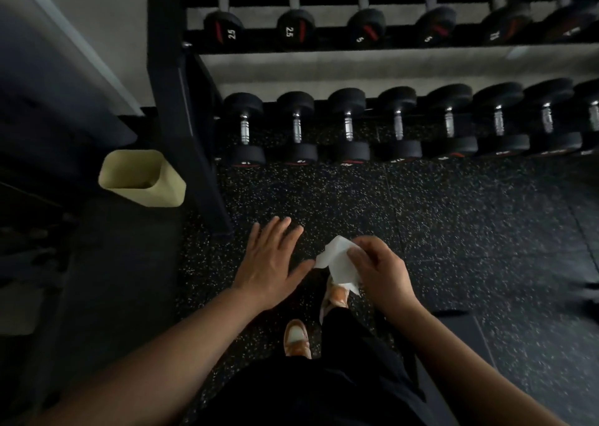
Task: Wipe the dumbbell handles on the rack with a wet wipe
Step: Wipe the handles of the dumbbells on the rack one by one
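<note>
A black two-tier rack [168, 79] holds black dumbbells with chrome handles. The lower row [348, 124] runs across the middle of the view; the upper row [293, 20] shows marks such as 2.5 and 5. My right hand [377, 267] is closed on a crumpled white wet wipe [337, 260], well short of the rack and above the floor. My left hand [274, 260] is flat with fingers spread, its thumb near the wipe's left corner, holding nothing.
A pale yellow bin [142, 177] stands left of the rack's side post. The floor [453, 231] is black speckled rubber. My orange-and-white shoes [296, 336] are below the hands. Dark equipment fills the left side.
</note>
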A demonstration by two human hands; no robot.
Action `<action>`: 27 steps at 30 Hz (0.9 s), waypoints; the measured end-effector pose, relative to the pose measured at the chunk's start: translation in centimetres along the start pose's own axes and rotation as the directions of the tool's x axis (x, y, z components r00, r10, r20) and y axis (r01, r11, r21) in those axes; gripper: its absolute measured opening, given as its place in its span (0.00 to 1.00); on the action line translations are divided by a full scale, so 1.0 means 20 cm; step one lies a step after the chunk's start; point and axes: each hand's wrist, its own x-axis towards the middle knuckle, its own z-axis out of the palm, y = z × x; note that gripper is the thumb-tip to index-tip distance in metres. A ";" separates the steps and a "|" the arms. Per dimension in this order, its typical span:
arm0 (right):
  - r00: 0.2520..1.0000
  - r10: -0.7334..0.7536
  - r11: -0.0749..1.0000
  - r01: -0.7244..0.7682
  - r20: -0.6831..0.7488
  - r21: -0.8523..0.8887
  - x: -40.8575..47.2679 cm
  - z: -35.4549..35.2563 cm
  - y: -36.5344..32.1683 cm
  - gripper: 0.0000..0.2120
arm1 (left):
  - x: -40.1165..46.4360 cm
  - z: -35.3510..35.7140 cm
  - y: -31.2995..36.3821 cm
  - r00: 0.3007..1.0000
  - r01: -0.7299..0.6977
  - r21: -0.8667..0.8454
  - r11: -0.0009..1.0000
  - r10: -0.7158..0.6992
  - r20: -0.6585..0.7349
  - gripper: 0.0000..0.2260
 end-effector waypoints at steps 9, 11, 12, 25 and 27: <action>0.986 -0.125 0.991 0.128 0.111 -0.026 0.61 -0.03 -0.30 0.05 | 0.46 -0.16 -0.20 0.987 0.112 -0.025 0.993 -0.114 -0.112 0.35; 0.981 -0.144 0.988 0.150 0.128 -0.040 0.75 -0.05 -0.38 0.04 | 0.57 -0.21 -0.23 0.982 0.133 -0.038 0.990 -0.137 -0.131 0.35; 0.978 -0.156 0.985 0.163 0.137 -0.049 0.82 -0.05 -0.42 0.04 | 0.63 -0.24 -0.25 0.978 0.144 -0.040 0.989 -0.148 -0.148 0.35; 0.949 -0.200 0.975 0.217 0.243 -0.044 1.58 0.07 -0.89 0.03 | 1.15 -0.56 -0.60 0.930 0.261 -0.097 0.960 -0.277 -0.239 0.33; 0.950 -0.193 0.975 0.214 0.246 -0.065 1.66 0.14 -0.95 0.03 | 1.22 -0.59 -0.70 0.935 0.257 -0.099 0.961 -0.273 -0.227 0.33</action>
